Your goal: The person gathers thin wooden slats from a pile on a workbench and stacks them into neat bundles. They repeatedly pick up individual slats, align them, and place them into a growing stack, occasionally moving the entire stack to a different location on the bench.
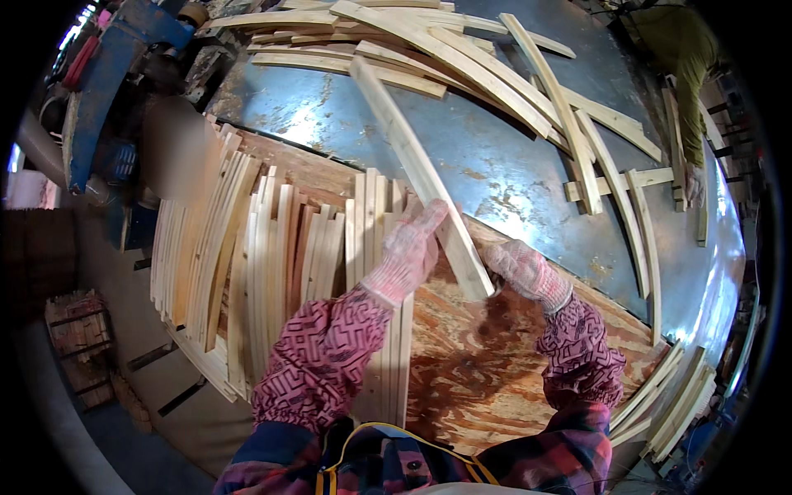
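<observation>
Slat [410, 159] sits in left hand [408, 252], fingers clamped toward near end, likely for control; right hand [525, 271] alongside, grip unclear.

Pinkish-white knit gloves [410, 254] on both hands [528, 272], ribbed at the wrist. From here I see pink sleeve covers [326, 355] w/ blk maze-type lines all over, baggy, gathered at the ends. Plaid shirt [540, 454] above the elbows, navy + pinkish-red checks. Yellow trim [386, 426] edges the dk front.
</observation>
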The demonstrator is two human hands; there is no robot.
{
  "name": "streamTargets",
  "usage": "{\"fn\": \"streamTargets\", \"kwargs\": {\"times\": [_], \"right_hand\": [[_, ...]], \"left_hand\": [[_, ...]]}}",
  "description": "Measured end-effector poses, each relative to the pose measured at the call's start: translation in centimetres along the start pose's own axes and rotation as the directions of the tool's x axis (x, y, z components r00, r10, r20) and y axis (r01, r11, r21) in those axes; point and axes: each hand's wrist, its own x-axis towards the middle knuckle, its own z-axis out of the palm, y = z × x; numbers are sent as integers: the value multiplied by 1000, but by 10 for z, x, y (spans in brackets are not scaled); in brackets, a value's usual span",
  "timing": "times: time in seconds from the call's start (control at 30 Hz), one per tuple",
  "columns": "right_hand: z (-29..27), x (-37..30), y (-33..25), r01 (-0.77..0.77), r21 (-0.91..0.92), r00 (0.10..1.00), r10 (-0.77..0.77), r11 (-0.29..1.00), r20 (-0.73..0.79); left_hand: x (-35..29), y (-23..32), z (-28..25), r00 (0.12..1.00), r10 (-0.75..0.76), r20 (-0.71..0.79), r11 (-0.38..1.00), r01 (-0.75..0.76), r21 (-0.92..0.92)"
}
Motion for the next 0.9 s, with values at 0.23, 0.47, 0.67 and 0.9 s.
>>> {"fn": "streamTargets", "kwargs": {"times": [0.23,0.47,0.67,0.9], "right_hand": [[-128,106,62,-616,-551,646,-39,563,-762],[-143,98,65,-554,-625,771,55,550,-634],[-25,-61,55,-115,530,900,314,840,-301],[87,-71,83,445,-279,769,-523,851,-368]], "left_hand": [[-78,-28,39,1000,24,-6,925,-20,380],[-199,-93,-42,994,110,28,-135,-13,991],[-199,-88,-41,990,90,105,-161,-90,983],[-101,-81,43,979,-166,-118,625,197,756]]}}
